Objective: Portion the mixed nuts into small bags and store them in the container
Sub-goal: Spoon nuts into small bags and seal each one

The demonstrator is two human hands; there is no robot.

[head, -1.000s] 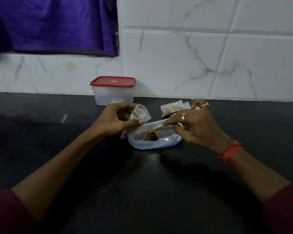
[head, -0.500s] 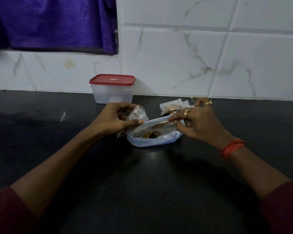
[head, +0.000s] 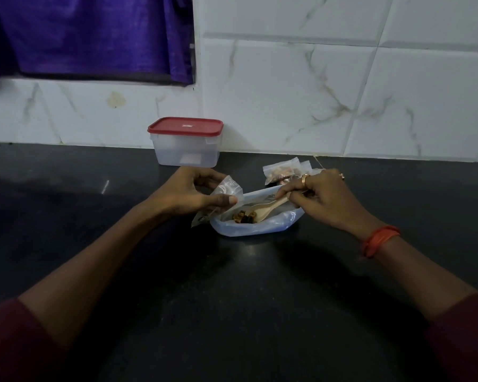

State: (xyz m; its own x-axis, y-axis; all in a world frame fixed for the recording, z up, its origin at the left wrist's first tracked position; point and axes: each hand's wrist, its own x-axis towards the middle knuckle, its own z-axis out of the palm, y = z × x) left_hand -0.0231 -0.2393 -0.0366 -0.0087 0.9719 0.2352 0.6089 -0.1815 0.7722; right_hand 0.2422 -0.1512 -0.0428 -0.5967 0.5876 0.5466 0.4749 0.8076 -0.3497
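A large clear plastic bag (head: 260, 226) lies on the black counter with a few mixed nuts (head: 244, 217) inside. My right hand (head: 319, 198) holds a pale wooden spoon (head: 268, 209) whose bowl rests among the nuts. My left hand (head: 196, 193) pinches a small clear zip bag (head: 226, 190) at the big bag's left rim. Filled small bags (head: 284, 170) lie just behind my right hand. A clear container with a red lid (head: 186, 142), closed, stands at the wall.
The black counter (head: 232, 299) stretches wide in front of the bag and to both sides. White marble tiles (head: 315, 92) form the back wall, with a purple curtain (head: 89, 37) hanging at the upper left.
My right hand has tipped the spoon down into the big bag, so its bowl now sits among the nuts. My left hand keeps the small bag in the same spot.
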